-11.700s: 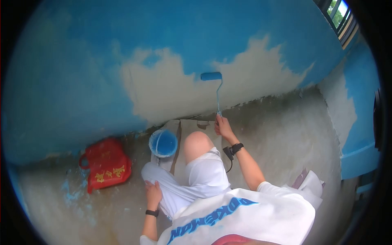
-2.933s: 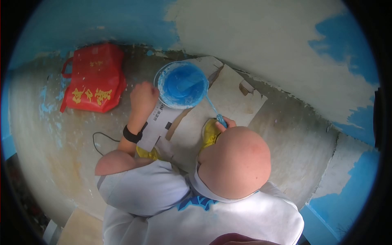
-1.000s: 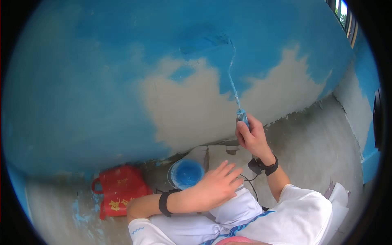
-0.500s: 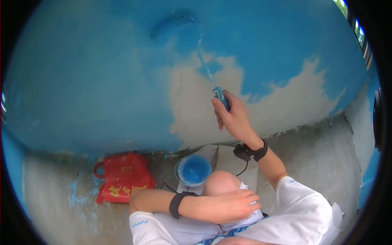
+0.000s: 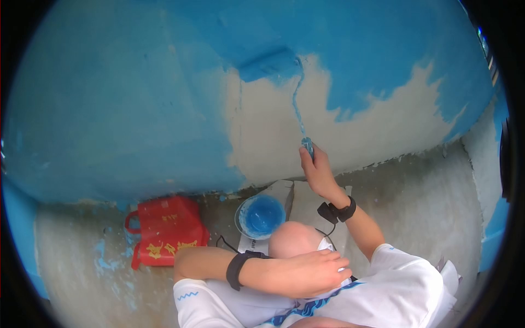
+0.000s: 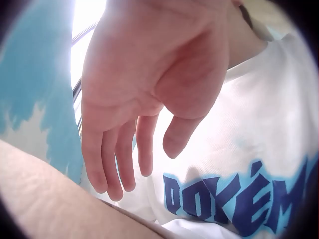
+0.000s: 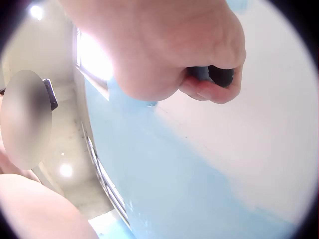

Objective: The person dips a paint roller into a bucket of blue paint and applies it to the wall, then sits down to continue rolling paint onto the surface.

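My right hand grips the handle of a paint roller, its fingers curled round the grip. The blue roller sleeve lies against the wall, at the upper edge of a bare white patch. In the right wrist view the dark handle end pokes out of the curled fingers. My left hand lies across the lap beside the bent knee. Seen in the left wrist view, the left hand hangs with loose fingers and holds nothing, in front of the white shirt.
A bucket of blue paint stands on flattened cardboard near the wall's foot. Left of it, a red bag with yellow lettering lies on the paint-spotted concrete floor. A window shows at the upper right.
The roller has come out of the bucket onto the wall. In the last half second it has moved down and right, covering the top of the white patch. The left hand has lowered to the lap.
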{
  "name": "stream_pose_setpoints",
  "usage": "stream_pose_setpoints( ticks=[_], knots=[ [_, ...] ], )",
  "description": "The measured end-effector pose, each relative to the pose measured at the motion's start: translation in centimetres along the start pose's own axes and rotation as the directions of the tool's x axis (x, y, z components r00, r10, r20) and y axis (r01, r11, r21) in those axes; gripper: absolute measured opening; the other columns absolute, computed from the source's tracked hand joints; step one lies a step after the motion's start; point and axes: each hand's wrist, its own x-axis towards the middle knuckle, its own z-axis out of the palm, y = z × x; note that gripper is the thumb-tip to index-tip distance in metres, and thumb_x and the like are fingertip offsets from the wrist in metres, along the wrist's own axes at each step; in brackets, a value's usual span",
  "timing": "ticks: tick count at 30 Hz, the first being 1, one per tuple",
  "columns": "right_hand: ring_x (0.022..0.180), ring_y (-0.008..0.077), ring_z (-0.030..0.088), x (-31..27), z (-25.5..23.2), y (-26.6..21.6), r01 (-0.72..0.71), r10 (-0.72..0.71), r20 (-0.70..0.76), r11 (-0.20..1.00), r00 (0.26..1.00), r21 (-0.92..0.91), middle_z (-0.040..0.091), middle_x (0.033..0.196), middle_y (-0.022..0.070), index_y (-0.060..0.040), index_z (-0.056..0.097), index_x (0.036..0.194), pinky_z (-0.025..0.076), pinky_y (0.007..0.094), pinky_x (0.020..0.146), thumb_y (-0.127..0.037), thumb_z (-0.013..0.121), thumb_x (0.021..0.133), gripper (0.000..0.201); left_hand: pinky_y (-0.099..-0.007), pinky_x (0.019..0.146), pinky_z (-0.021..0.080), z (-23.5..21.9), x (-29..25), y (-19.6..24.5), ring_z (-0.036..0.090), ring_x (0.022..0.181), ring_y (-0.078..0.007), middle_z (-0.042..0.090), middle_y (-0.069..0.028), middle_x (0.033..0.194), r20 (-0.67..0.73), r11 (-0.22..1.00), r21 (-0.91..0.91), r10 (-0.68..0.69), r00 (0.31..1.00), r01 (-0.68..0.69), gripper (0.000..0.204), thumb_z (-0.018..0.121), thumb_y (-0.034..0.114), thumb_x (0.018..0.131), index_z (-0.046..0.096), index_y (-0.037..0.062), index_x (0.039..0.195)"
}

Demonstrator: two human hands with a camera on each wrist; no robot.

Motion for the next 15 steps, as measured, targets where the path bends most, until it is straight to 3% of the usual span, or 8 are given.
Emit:
stream_pose_setpoints(
  ticks=[2,4,6,8,11,15],
  knots=[
    [0.059,0.0103,0.033,-1.0,-0.5,2.1,-0.08,0.079,0.015,0.996,0.997,0.045,0.039,0.062,0.002,-0.0005,0.048,0.085,0.031,0.0313,0.053,-0.025,0.051,0.102,0.03,-0.0406,0.086,0.046,0.0,0.1,0.0,0.055,0.1,-0.0313,0.054,-0.0156,0.106,0.006,0.999,0.038,0.005,1.0,-0.005,0.028,0.061,0.012,0.086,0.053,-0.0029,0.109],
    [0.059,0.0103,0.033,-2.0,-1.2,3.9,-0.077,0.077,0.014,0.997,0.997,-0.021,0.039,0.062,0.0017,-0.0007,0.048,0.085,0.032,0.0312,0.053,-0.026,0.051,0.102,0.031,-0.0395,0.082,0.05,0.6,0.8,-0.1,0.059,0.097,-0.0298,0.06,-0.0148,0.096,-0.069,0.982,0.189,0.016,0.997,-0.003,0.026,0.063,0.009,0.08,0.06,-0.0032,0.102],
    [0.059,0.0104,0.034,-3.6,-2.1,5.5,-0.083,0.084,0.015,0.993,0.996,-0.083,0.04,0.062,0.0013,-0.0008,0.047,0.084,0.032,0.031,0.053,-0.026,0.051,0.102,0.031,-0.0401,0.082,0.05,0.7,0.9,0.1,0.059,0.097,-0.0301,0.061,-0.0154,0.097,-0.066,0.988,0.155,-0.011,0.998,0.021,0.026,0.064,0.009,0.079,0.06,-0.0035,0.102],
    [0.059,0.0108,0.035,-4.9,-2.6,6.7,-0.258,0.257,0.041,0.966,0.966,0.005,0.041,0.062,0.0011,-0.0011,0.048,0.084,0.033,0.0313,0.053,-0.027,0.052,0.101,0.031,-0.0407,0.082,0.05,1.0,0.7,0.1,0.06,0.098,-0.0303,0.061,-0.0159,0.097,-0.052,0.991,0.126,-0.04,0.998,0.047,0.026,0.064,0.009,0.079,0.06,-0.0037,0.101],
    [0.059,0.0105,0.036,-6.4,-3.2,8.4,-0.229,0.23,0.02,0.973,0.973,-0.04,0.041,0.062,0.0007,-0.0015,0.049,0.083,0.034,0.0309,0.053,-0.028,0.052,0.101,0.032,-0.0388,0.084,0.048,1.1,0.5,0.0,0.056,0.098,-0.0314,0.054,-0.0161,0.101,0.043,0.995,0.036,-0.09,0.995,0.089,0.028,0.062,0.007,0.079,0.052,-0.0039,0.103],
    [0.057,0.0097,0.037,-7.7,-4.6,8.9,-0.266,0.269,0.016,0.958,0.963,-0.103,0.042,0.06,0.0002,-0.0018,0.05,0.082,0.034,0.0306,0.051,-0.028,0.053,0.101,0.033,-0.0389,0.085,0.049,0.8,0.6,0.1,0.06,0.098,-0.0316,0.061,-0.0179,0.096,0.073,0.995,0.094,0.019,0.997,-0.025,0.025,0.063,0.005,0.074,0.059,-0.0049,0.097]
  ],
)
